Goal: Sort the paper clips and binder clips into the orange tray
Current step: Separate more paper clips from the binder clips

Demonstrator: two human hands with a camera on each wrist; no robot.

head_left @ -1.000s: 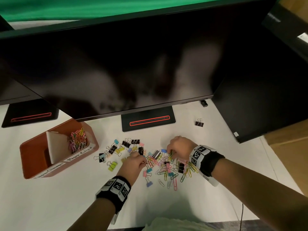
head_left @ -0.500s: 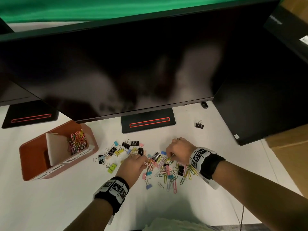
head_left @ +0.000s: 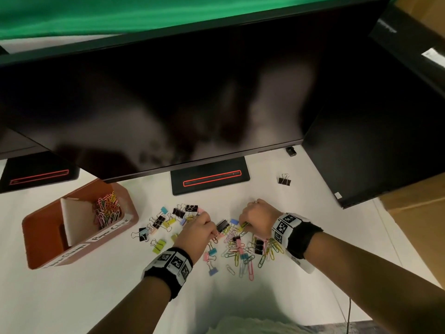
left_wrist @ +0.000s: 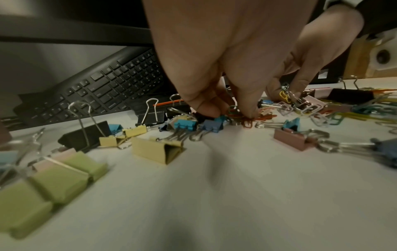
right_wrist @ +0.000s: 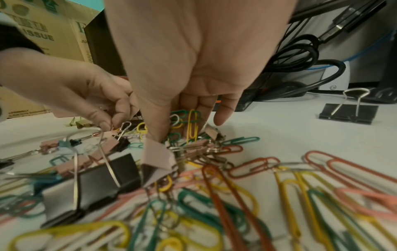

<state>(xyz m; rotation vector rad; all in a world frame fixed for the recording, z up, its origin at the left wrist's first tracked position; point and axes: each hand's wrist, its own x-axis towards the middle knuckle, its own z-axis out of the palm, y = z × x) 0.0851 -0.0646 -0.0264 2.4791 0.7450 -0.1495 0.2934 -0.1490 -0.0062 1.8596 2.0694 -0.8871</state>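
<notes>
tray labels (head_left: 109,233) too blurry to read, left hand (head_left: 195,231) fingertips buried in clips, green binder clips (left_wrist: 53,180) smeared out up close

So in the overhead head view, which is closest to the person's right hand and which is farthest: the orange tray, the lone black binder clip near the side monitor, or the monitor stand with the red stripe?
From the right hand:
1. Lone black binder clip, just beyond it, toward the right.
2. Monitor stand, beyond it, toward the left; nearly as close, so hard to call.
3. Orange tray, far left, plainly farthest.
</notes>
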